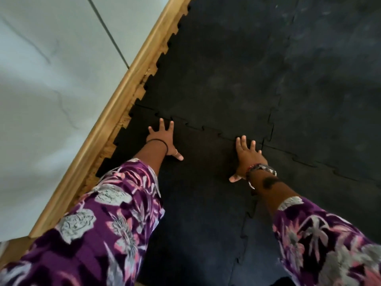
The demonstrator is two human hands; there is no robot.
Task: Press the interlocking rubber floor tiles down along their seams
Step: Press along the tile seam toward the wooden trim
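Note:
Black interlocking rubber floor tiles (222,79) cover the floor, joined by jigsaw-toothed seams. One seam (208,130) runs left to right just beyond my fingertips. A second seam (274,112) crosses it, running away from me past my right hand. My left hand (164,139) lies flat, fingers spread, on the near tile close to the seam's left end. My right hand (246,156) lies flat with spread fingers near the crossing of the seams. Neither hand holds anything. Purple flowered sleeves cover both forearms.
A wooden skirting board (115,112) runs diagonally along the tiles' toothed left edge, with wood floor showing in the gaps. Behind it stands a pale wall (51,79). More black tiles stretch off to the right and toward me.

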